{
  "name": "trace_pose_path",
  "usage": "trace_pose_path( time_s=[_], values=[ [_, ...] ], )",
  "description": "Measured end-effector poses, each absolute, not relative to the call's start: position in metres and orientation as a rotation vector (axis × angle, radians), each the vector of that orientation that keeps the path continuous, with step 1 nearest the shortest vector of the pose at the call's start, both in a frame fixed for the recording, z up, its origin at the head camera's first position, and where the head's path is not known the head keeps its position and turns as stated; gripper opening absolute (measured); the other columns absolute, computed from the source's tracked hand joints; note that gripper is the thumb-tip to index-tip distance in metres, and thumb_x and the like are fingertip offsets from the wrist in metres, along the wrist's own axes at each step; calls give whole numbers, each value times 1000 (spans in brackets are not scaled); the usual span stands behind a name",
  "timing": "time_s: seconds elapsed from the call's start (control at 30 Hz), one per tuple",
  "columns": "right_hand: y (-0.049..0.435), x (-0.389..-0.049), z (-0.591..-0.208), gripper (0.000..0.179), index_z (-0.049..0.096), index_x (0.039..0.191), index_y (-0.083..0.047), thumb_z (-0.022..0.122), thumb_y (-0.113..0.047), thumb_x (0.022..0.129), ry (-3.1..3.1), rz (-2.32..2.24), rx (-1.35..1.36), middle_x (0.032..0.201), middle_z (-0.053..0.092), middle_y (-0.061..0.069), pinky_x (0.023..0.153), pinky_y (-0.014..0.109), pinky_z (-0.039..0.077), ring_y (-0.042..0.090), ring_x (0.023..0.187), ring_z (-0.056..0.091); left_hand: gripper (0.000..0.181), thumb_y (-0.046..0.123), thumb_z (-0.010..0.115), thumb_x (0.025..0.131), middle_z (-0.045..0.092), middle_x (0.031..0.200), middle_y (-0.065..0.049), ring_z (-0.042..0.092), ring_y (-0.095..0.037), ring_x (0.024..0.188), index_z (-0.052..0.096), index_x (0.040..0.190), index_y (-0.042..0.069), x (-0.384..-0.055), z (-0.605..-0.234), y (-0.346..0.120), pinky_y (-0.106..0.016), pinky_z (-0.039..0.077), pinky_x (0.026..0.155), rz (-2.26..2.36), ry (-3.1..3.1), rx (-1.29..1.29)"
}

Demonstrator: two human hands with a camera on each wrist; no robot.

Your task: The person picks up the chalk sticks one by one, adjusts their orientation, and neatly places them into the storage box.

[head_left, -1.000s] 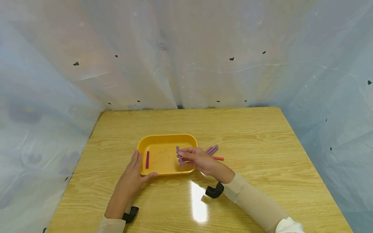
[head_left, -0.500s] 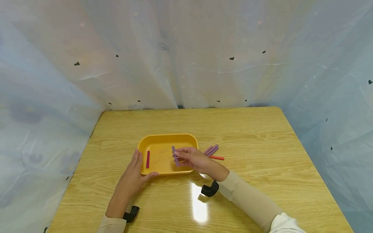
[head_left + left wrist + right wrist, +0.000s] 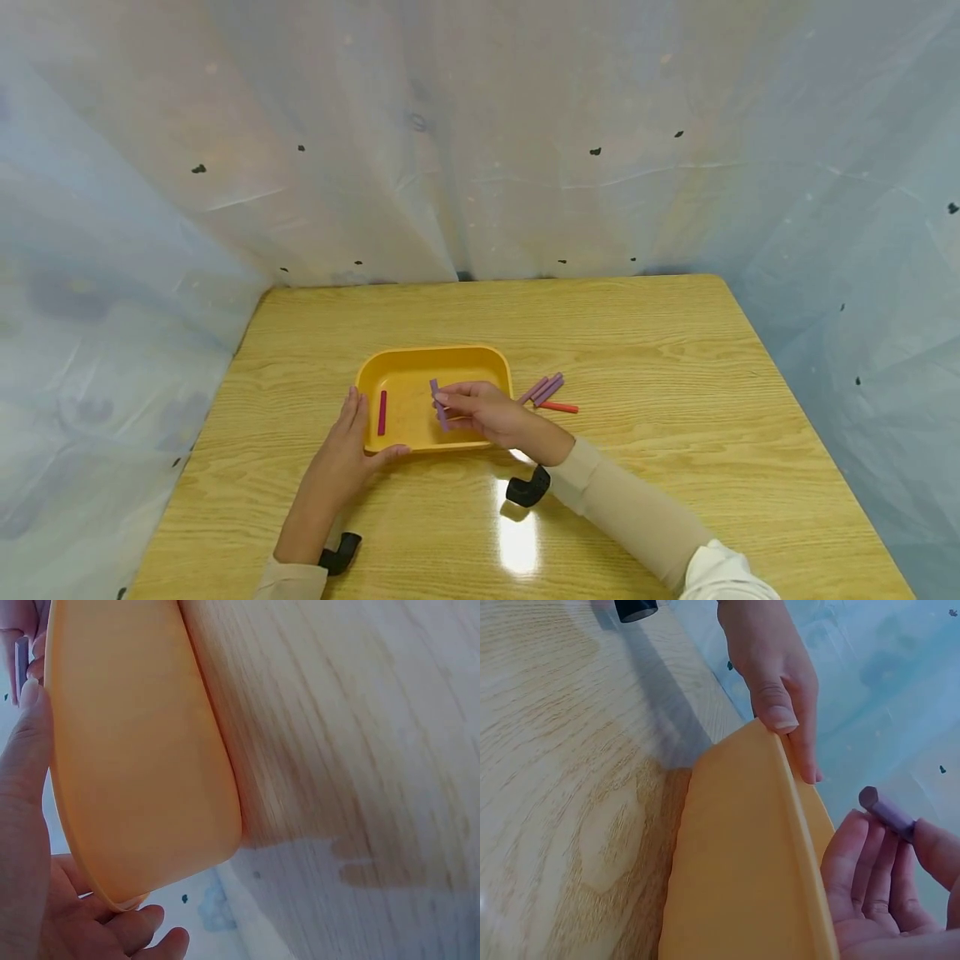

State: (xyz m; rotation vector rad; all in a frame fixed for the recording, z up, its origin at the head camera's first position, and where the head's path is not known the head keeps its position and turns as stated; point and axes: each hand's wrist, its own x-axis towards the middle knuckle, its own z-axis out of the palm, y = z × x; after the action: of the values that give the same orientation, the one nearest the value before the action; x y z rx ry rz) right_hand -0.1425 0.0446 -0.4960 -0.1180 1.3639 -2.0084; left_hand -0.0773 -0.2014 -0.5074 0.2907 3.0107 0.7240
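A shallow yellow tray (image 3: 408, 379) stands on the table. At its near left corner my left hand (image 3: 341, 454) holds the rim, with the thumb (image 3: 780, 712) along the near edge and the fingers around the left side. My right hand (image 3: 487, 412) pinches a short purple stick (image 3: 439, 405) between thumb and fingertips, over the tray's middle. The right wrist view shows this purple stick (image 3: 886, 814) tilted, its end faceted. Inside the tray, a dark pink stick (image 3: 382, 412) lies near the left wall.
Right of the tray, several purple sticks (image 3: 547, 390) lie close together on the wooden table (image 3: 637, 350). An orange-red stick (image 3: 558, 407) lies just in front of them. Pale plastic sheeting (image 3: 480, 167) surrounds the table's back and sides.
My right hand has moved left over the tray with the purple stick still pinched. My left hand keeps its place at the tray's corner.
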Motion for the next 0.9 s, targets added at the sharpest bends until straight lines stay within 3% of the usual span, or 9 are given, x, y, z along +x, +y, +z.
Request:
trace_pose_path(
  time_s=[0.17, 0.33, 0.63, 0.9],
  values=[
    [39, -143, -500, 38, 51, 119, 15, 57, -12, 93, 1354, -2009, -112, 103, 63, 16, 77, 28, 54, 22, 88, 62, 112, 70, 56, 74, -2, 154, -15, 11, -35, 139, 8, 148, 0, -77, -511, -202, -53, 24, 106, 735, 3016, 298],
    [34, -143, -498, 40, 49, 120, 18, 56, -12, 94, 1351, -2009, -97, 92, 66, 7, 77, 29, 54, 19, 83, 63, 112, 72, 55, 74, 0, 154, -16, 11, -34, 139, 8, 148, 2, -79, -513, -203, -53, 24, 106, 729, 3019, 292],
    [22, -147, -498, 38, 54, 118, 16, 58, -12, 93, 1457, -1970, -74, 110, 62, 24, 78, 30, 53, 16, 81, 64, 111, 72, 53, 74, -1, 154, -15, 11, -33, 139, 9, 149, 2, -79, -514, -204, -53, 25, 105, 729, 3029, 303],
    [6, -150, -504, 34, 60, 113, 12, 61, -13, 91, 1546, -1935, -40, 106, 64, 21, 77, 32, 54, 17, 81, 65, 112, 72, 53, 74, -5, 154, -12, 12, -34, 139, 9, 148, 1, -80, -513, -204, -52, 25, 106, 728, 3024, 307]
  ],
)
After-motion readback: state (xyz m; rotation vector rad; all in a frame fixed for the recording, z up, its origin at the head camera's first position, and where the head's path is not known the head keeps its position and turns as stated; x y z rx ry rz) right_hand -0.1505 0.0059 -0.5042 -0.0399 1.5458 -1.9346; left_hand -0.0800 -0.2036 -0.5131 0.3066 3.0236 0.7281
